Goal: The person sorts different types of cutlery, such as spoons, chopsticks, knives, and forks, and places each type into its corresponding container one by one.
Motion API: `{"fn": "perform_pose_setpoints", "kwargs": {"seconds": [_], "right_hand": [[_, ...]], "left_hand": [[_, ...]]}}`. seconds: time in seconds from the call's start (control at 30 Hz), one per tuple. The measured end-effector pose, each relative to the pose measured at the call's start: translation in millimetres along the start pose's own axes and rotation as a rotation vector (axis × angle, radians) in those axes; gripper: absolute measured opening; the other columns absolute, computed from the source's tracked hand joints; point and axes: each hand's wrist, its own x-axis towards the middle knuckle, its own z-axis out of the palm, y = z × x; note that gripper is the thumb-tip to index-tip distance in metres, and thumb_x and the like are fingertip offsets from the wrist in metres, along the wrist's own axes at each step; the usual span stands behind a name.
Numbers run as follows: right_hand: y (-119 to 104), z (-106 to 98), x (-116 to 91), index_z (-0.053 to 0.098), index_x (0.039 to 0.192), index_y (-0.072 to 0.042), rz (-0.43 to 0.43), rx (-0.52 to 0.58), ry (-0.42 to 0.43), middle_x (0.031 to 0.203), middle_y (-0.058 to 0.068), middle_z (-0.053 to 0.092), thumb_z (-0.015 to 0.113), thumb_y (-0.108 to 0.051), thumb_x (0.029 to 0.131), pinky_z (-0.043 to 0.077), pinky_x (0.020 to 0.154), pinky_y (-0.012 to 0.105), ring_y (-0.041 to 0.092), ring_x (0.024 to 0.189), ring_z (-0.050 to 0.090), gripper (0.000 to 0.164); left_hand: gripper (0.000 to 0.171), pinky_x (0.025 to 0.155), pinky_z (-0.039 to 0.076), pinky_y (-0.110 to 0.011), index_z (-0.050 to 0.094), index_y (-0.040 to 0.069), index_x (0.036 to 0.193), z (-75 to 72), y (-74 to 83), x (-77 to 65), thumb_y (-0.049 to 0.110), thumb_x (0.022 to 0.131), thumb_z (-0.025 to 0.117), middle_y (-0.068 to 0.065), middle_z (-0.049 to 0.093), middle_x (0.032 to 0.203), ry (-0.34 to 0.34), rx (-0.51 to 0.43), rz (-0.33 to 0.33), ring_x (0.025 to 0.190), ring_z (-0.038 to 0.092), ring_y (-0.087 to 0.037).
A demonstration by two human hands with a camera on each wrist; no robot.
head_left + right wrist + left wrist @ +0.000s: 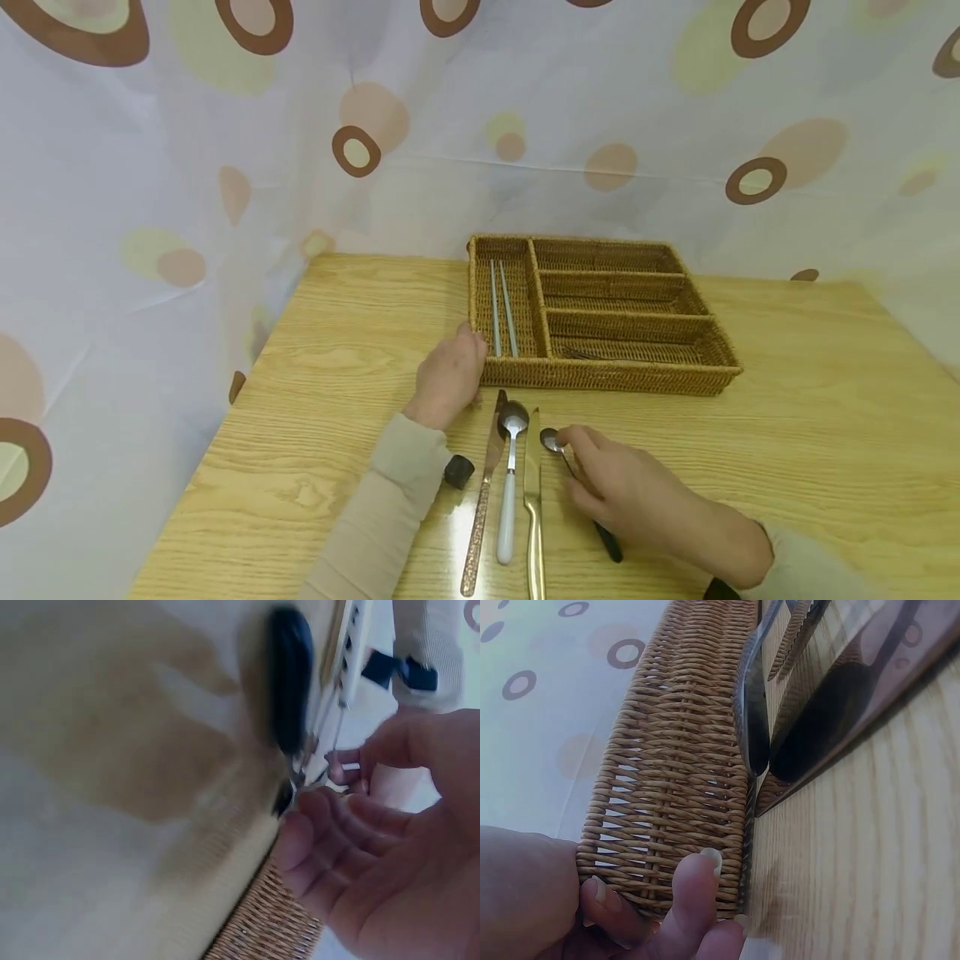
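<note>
My left hand grips the front left corner of a wicker cutlery tray, its fingers bent against the woven wall. My right hand is over a small spoon with a black handle. Its index finger reaches the spoon's bowl, and a gap shows between that finger and the thumb. Left of that spoon lie a gold knife, a spoon with a white handle and a knife with a patterned copper handle. The black handle is blurred in the right wrist view.
Pale chopsticks lie in the tray's long left compartment. A dark fork sits in the front right compartment. Wooden tabletop extends on both sides. A patterned cloth hangs behind and at the left.
</note>
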Motion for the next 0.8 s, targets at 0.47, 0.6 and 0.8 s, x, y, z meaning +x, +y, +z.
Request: {"fn": "perform_pose_setpoints", "kwargs": {"seconds": [0.47, 0.6, 0.8], "right_hand": [[0.5, 14.5, -20.7, 0.042, 0.072, -0.021, 0.251, -0.071, -0.114, 0.049, -0.012, 0.039, 0.053, -0.027, 0.089, 0.031, 0.034, 0.024, 0.003, 0.041, 0.035, 0.021], [3.1, 13.7, -20.8, 0.042, 0.07, -0.021, 0.238, -0.061, -0.128, 0.048, -0.011, 0.037, 0.054, -0.023, 0.086, 0.027, 0.033, 0.022, 0.002, 0.04, 0.033, 0.02], [10.4, 8.5, -22.9, 0.041, 0.072, -0.021, 0.237, 0.059, -0.188, 0.049, -0.012, 0.033, 0.052, -0.02, 0.087, 0.023, 0.035, 0.019, 0.002, 0.04, 0.029, 0.019]], "left_hand": [[0.048, 0.039, 0.043, -0.032, 0.033, -0.007, 0.13, -1.4, 0.8, -1.4, 0.031, 0.102, 0.02, -0.003, 0.054, 0.05, -0.018, -0.031, -0.029, 0.037, 0.051, -0.012], [0.049, 0.039, 0.043, -0.032, 0.033, -0.006, 0.13, -1.1, 1.7, -0.9, 0.031, 0.102, 0.02, -0.003, 0.055, 0.05, -0.027, -0.034, -0.029, 0.037, 0.051, -0.012], [0.045, 0.037, 0.043, -0.031, 0.038, -0.004, 0.124, -1.4, 2.0, -0.6, 0.031, 0.102, 0.021, -0.003, 0.055, 0.051, -0.027, -0.036, -0.032, 0.038, 0.051, -0.012]]}}
